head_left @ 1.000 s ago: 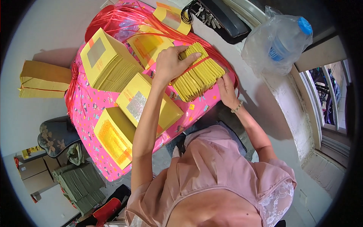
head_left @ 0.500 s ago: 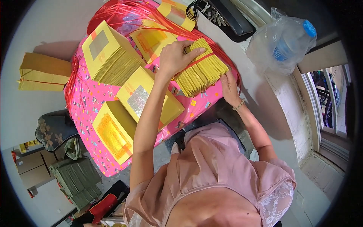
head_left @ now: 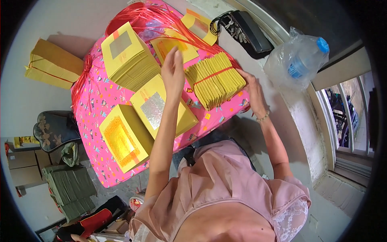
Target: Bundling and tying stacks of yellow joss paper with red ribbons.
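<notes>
A bundle of folded yellow paper (head_left: 214,81), tied round with a red strip, lies at the right end of the pink table. My right hand (head_left: 254,93) rests against the bundle's right end with its fingers stretched along it; their tips are partly hidden. My left hand (head_left: 173,74) is raised just left of the bundle, apart from it, with straight fingers and nothing in them. Below and beside my left forearm stands a yellow paper stack with a silver square (head_left: 150,109). A yellow stack with a gold square (head_left: 121,139) sits to its left.
A tall yellow stack (head_left: 127,56) stands farther back on the pink tablecloth (head_left: 90,133). Red plastic strands (head_left: 133,18) run along the table's far edge. Loose yellow sheets (head_left: 177,50) lie behind my left hand. A bagged bottle (head_left: 296,66) and a black pouch with keys (head_left: 250,34) are on the ledge.
My left hand has come off the bundle and moved left. The bundle now lies flatter on the table, and my right hand stays at its right end.
</notes>
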`<state>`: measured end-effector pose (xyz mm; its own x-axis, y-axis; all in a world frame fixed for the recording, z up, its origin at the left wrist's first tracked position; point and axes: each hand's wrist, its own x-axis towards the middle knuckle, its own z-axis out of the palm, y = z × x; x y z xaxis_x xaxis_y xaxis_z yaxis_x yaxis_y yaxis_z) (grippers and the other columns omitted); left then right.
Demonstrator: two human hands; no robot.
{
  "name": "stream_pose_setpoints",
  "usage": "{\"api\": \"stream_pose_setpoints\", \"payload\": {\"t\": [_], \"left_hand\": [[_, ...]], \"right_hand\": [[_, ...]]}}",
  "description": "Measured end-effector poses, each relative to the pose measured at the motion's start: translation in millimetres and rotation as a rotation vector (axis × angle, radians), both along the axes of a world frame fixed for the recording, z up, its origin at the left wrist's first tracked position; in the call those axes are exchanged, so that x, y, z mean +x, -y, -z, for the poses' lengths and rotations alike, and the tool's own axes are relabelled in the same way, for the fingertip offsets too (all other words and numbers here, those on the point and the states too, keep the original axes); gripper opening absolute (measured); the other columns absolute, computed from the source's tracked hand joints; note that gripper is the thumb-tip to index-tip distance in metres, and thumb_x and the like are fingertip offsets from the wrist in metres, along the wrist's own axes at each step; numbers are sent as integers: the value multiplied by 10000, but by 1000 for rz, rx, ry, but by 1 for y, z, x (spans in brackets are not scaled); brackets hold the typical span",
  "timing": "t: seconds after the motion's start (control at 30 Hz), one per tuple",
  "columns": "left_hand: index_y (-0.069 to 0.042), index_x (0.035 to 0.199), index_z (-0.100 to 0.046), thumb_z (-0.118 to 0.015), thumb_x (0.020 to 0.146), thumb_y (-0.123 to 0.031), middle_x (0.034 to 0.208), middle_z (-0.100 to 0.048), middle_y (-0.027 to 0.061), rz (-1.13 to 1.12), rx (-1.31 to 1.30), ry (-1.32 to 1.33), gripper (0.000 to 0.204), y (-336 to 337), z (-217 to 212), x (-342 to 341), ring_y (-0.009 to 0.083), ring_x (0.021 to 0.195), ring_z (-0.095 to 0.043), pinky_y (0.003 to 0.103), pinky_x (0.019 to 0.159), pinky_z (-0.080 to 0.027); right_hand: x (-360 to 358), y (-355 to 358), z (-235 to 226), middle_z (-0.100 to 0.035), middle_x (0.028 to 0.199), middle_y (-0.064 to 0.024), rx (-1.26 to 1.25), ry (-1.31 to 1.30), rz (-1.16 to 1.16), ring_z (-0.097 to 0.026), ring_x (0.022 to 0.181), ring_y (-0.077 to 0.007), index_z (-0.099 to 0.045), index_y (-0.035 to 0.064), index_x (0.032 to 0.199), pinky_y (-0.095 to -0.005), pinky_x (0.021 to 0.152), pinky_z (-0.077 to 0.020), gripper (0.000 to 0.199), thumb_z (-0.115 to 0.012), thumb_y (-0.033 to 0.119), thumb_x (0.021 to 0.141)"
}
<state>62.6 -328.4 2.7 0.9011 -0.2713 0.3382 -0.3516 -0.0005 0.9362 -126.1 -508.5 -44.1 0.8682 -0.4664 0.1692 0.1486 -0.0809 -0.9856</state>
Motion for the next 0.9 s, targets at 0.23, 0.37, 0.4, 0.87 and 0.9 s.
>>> {"api": "stream_pose_setpoints", "payload": {"t": [0.23, 0.37, 0.4, 0.87, 0.9], "left_hand": [[-91, 1381, -446, -365, 1004, -511, 1318, -549, 58, 104, -140, -931, 570, -18, 15, -59, 208, 1221, -502, 372, 1027, -391], [-90, 1442, -354, -266, 989, -599, 1390, -473, 106, 393, -415, -999, 688, -10, -1, -71, 177, 1249, -470, 339, 1044, -377], [-89, 1444, -347, -255, 988, -604, 1416, -446, 112, 393, -421, -906, 693, -10, -4, -75, 186, 1284, -447, 371, 1072, -361], [26, 1508, 7, -375, 913, -642, 1584, -23, 201, 133, -95, -165, 972, -16, 69, -144, 310, 1463, -74, 412, 1174, -72], [23, 1510, -7, -418, 926, -581, 1585, -30, 195, 131, -165, -163, 936, -17, 69, -141, 303, 1463, -79, 405, 1174, -82]], "right_hand": [[31, 5, -32, -541, 1312, -125, 23, -220, -95, -481, 1225, -182, -494, 9, 1335, -301, 1033, -354, 514, -433, 400, 1007], [19, -12, -56, -513, 1287, -122, -132, -232, -176, -460, 1197, -164, -437, 10, 1328, -307, 1026, -352, 462, -554, 254, 954], [17, -16, -58, -500, 1281, -118, -208, -184, -135, -456, 1187, -160, -414, 15, 1325, -308, 1023, -353, 464, -575, 213, 938], [-32, -14, 7, -367, 1420, -135, -8, -14, -269, -320, 1365, -227, -265, -2, 1423, -362, 1131, -232, 671, -591, 171, 862], [-30, -12, 5, -367, 1420, -135, -7, -27, -274, -320, 1365, -227, -265, -2, 1423, -362, 1131, -232, 671, -591, 171, 862]]}}
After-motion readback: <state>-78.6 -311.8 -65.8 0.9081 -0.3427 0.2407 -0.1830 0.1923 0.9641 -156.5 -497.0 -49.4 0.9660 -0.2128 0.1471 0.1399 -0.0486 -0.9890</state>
